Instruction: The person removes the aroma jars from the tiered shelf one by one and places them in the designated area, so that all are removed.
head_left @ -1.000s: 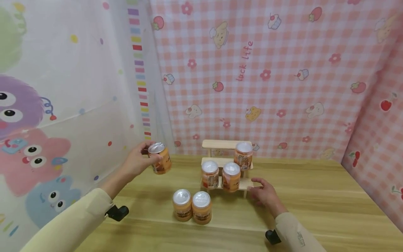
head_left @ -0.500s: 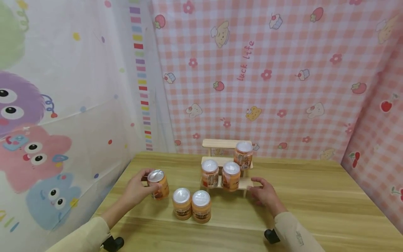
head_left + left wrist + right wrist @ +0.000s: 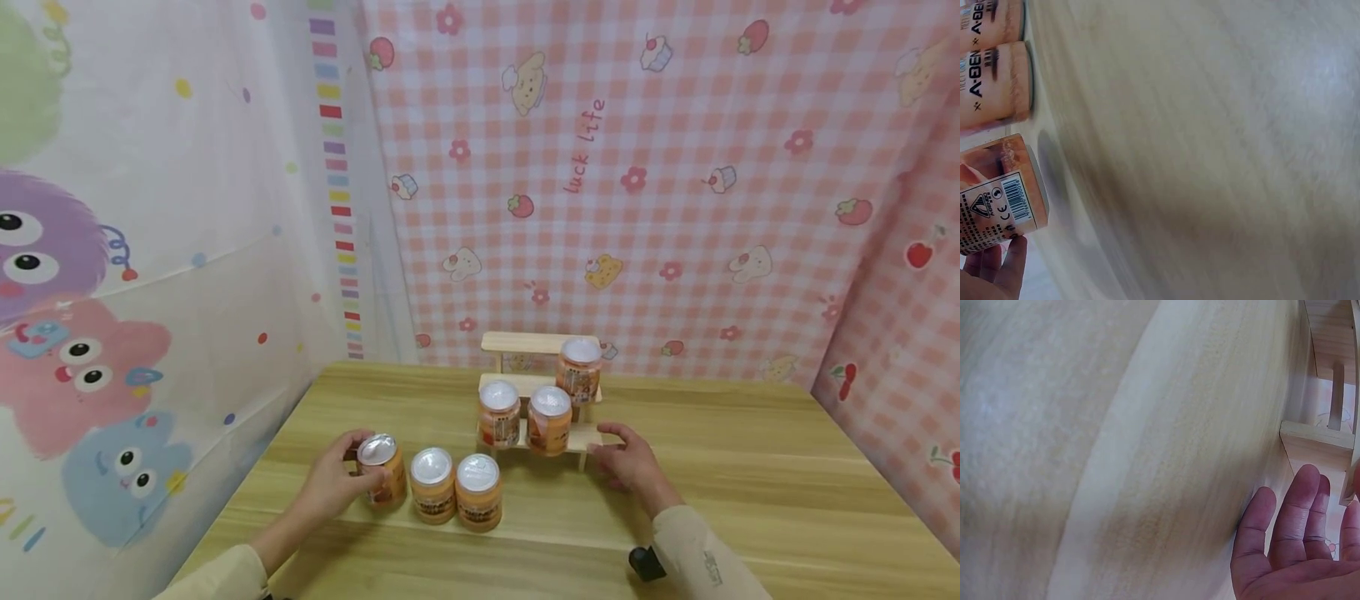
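Note:
My left hand point(image 3: 335, 481) grips an orange can point(image 3: 384, 486) with a silver lid, thumb on the near side and fingers behind. In the left wrist view the held can point(image 3: 1004, 194) shows a barcode label, its base close over the table. Two like cans stand just right of it, a middle can point(image 3: 433, 498) and a right can point(image 3: 480, 504). My right hand point(image 3: 633, 467) is at the right end of a small wooden step shelf point(image 3: 585, 437), fingers loosely bent by its lowest board. In the right wrist view the fingers point(image 3: 1297, 512) lie near the shelf's leg.
Two cans stand on the shelf's lowest step, a left one point(image 3: 499, 421) and a right one point(image 3: 550, 429). Another can point(image 3: 580, 375) sits higher at the right. A pink checked cloth point(image 3: 637, 183) hangs behind the wooden table point(image 3: 712, 467), and a white printed sheet point(image 3: 225, 183) hangs at left.
My left hand has brought the can down from above the table and towards me, beside the two cans in front. The right hand has stayed by the shelf.

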The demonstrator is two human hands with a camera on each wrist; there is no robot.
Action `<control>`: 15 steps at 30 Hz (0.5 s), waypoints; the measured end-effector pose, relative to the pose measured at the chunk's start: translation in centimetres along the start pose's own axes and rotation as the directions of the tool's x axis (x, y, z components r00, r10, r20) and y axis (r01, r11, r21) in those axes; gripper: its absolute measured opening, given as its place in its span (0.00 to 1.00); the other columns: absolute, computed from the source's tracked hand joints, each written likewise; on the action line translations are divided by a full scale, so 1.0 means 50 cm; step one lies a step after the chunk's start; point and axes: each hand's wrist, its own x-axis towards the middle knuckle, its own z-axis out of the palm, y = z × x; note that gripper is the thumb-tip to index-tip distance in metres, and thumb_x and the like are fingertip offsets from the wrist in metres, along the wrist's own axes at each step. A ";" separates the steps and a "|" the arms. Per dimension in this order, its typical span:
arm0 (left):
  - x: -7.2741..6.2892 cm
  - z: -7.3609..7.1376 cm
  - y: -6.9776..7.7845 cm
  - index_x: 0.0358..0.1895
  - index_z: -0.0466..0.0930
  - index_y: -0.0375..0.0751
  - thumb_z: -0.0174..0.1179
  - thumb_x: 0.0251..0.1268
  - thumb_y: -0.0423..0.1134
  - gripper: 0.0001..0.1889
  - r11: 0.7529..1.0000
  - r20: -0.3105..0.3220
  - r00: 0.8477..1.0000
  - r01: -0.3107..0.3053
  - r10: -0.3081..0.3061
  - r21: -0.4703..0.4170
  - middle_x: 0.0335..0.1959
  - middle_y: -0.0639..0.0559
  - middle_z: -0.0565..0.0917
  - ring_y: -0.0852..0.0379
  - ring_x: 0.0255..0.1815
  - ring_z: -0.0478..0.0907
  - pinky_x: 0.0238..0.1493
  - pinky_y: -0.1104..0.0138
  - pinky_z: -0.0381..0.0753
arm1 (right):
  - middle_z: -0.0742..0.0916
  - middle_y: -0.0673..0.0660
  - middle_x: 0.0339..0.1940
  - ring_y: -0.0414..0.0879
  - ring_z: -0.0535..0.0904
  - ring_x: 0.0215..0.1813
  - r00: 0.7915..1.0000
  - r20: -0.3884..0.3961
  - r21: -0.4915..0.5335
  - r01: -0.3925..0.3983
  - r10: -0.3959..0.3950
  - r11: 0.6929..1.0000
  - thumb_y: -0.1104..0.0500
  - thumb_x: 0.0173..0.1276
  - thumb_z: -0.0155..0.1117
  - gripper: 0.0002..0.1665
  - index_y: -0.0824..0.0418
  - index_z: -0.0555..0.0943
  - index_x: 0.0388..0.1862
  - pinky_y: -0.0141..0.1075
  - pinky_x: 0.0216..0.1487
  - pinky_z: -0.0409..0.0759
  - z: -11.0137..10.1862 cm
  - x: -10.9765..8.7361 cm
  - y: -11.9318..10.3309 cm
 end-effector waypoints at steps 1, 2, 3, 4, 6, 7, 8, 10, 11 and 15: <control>-0.001 0.002 -0.001 0.61 0.72 0.31 0.77 0.49 0.33 0.34 1.000 -0.001 1.000 0.000 0.000 -0.007 0.49 0.42 0.80 0.49 0.48 0.78 0.41 0.67 0.80 | 0.85 0.64 0.50 0.51 0.81 0.42 1.000 0.000 0.003 0.000 0.000 1.000 0.58 0.70 0.65 0.30 0.61 0.68 0.68 0.41 0.33 0.79 0.000 0.001 0.001; -0.002 0.004 -0.001 0.60 0.73 0.31 0.77 0.49 0.33 0.33 1.000 -0.006 1.000 0.002 -0.002 -0.012 0.49 0.42 0.81 0.49 0.48 0.78 0.42 0.68 0.80 | 0.85 0.64 0.49 0.51 0.81 0.41 1.000 -0.001 0.004 -0.001 0.001 1.000 0.58 0.70 0.65 0.30 0.61 0.68 0.68 0.41 0.33 0.79 0.000 0.001 0.001; -0.003 0.006 -0.001 0.60 0.73 0.31 0.77 0.49 0.32 0.33 1.000 -0.008 1.000 0.002 -0.002 -0.018 0.49 0.42 0.81 0.49 0.48 0.78 0.42 0.68 0.80 | 0.85 0.63 0.49 0.50 0.81 0.41 1.000 0.000 0.005 -0.001 0.001 1.000 0.58 0.70 0.65 0.30 0.61 0.68 0.68 0.41 0.33 0.79 0.000 0.001 0.001; -0.003 0.008 -0.002 0.60 0.73 0.31 0.77 0.49 0.32 0.33 1.000 -0.008 1.000 0.002 -0.002 -0.025 0.49 0.42 0.81 0.49 0.48 0.78 0.42 0.68 0.80 | 0.85 0.63 0.48 0.50 0.81 0.41 1.000 -0.002 0.006 -0.004 0.004 1.000 0.58 0.70 0.65 0.30 0.61 0.68 0.68 0.41 0.33 0.79 0.000 0.002 0.002; -0.004 0.012 -0.002 0.60 0.73 0.31 0.76 0.49 0.32 0.33 0.999 -0.009 1.000 0.008 -0.009 -0.042 0.49 0.42 0.81 0.49 0.48 0.78 0.43 0.68 0.81 | 0.85 0.62 0.47 0.50 0.81 0.41 1.000 -0.003 0.008 -0.008 0.008 1.000 0.58 0.70 0.66 0.30 0.60 0.69 0.68 0.41 0.33 0.79 0.000 0.004 0.003; -0.004 0.013 -0.002 0.60 0.73 0.31 0.76 0.49 0.32 0.33 0.999 -0.010 1.000 0.010 -0.011 -0.050 0.49 0.42 0.81 0.49 0.48 0.78 0.43 0.68 0.81 | 0.85 0.62 0.48 0.50 0.81 0.41 1.000 -0.002 0.007 -0.009 0.009 1.000 0.58 0.70 0.65 0.30 0.60 0.69 0.68 0.40 0.33 0.79 -0.001 0.003 0.003; -0.004 0.015 -0.003 0.60 0.73 0.31 0.77 0.49 0.32 0.33 0.998 -0.010 1.000 0.011 -0.012 -0.054 0.49 0.42 0.81 0.49 0.48 0.78 0.43 0.68 0.81 | 0.85 0.62 0.48 0.50 0.81 0.41 1.000 -0.001 0.006 -0.009 0.009 1.000 0.58 0.70 0.65 0.30 0.60 0.69 0.68 0.40 0.33 0.79 -0.001 0.003 0.003; -0.005 0.018 -0.005 0.60 0.73 0.31 0.77 0.49 0.31 0.33 0.997 -0.004 1.000 0.014 -0.015 -0.073 0.49 0.41 0.81 0.48 0.49 0.78 0.44 0.68 0.81 | 0.85 0.62 0.47 0.50 0.80 0.40 1.000 0.001 0.007 -0.007 0.007 1.000 0.58 0.70 0.66 0.30 0.60 0.69 0.68 0.40 0.33 0.78 -0.002 0.003 0.003; -0.006 0.020 -0.007 0.60 0.72 0.30 0.77 0.49 0.31 0.33 0.997 -0.001 1.000 0.011 -0.011 -0.077 0.49 0.41 0.81 0.48 0.49 0.78 0.43 0.68 0.81 | 0.85 0.61 0.46 0.50 0.80 0.40 1.000 0.003 0.008 -0.005 0.005 1.000 0.57 0.70 0.66 0.30 0.60 0.69 0.68 0.40 0.32 0.78 -0.002 0.003 0.002; -0.006 0.019 -0.012 0.62 0.70 0.30 0.75 0.52 0.31 0.34 0.997 0.020 1.000 0.015 -0.013 -0.080 0.52 0.40 0.79 0.45 0.52 0.78 0.44 0.68 0.81 | 0.85 0.60 0.44 0.48 0.80 0.38 1.000 0.005 0.006 0.002 -0.002 1.000 0.57 0.70 0.66 0.30 0.60 0.69 0.68 0.39 0.31 0.77 -0.001 0.002 0.001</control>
